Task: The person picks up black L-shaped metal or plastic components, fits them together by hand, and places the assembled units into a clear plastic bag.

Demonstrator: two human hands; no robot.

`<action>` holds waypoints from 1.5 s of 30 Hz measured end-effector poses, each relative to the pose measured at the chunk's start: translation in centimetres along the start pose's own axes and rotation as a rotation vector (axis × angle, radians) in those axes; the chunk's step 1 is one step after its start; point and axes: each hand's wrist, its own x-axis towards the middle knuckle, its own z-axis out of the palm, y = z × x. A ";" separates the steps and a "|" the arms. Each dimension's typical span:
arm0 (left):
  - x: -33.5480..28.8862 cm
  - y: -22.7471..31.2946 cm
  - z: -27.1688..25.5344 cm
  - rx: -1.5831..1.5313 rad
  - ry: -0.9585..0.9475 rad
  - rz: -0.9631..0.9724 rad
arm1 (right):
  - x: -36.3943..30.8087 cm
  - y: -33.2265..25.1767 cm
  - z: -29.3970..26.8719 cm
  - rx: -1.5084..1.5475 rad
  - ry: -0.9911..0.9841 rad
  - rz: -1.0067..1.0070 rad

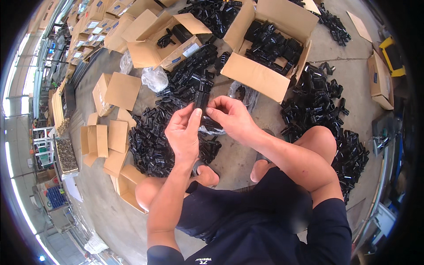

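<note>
A black plastic part (202,98), long and upright with a jointed-looking upper end, is held up in front of me between both hands. My left hand (182,132) is closed, pinching its lower left side with thumb and fingers. From the right, the thumb and bent fingers of my right hand (234,117) grip the same part. Its exact kind I cannot make out against the dark heap behind it. Beneath and beyond my hands lies a heap of similar black parts (150,137), with clear plastic wrap (249,98) beside it.
An open carton (256,77) full of black parts stands far right of centre, another open carton (145,53) far left. More black parts (311,99) pile up on the right. Smaller empty boxes (95,141), a crumpled plastic bag (154,79) and stacked cartons (92,26) are on the left.
</note>
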 end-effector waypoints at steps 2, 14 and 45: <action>0.0 0.0 0.5 0.029 0.000 -0.010 | 0.1 0.6 -0.1 -0.025 0.019 -0.018; 0.5 0.1 -0.1 -0.055 -0.065 -0.113 | -0.5 -1.7 -0.7 -0.261 0.017 -0.203; -10.7 4.6 3.1 0.113 -0.391 0.466 | 13.9 1.0 -7.1 -1.079 0.361 0.253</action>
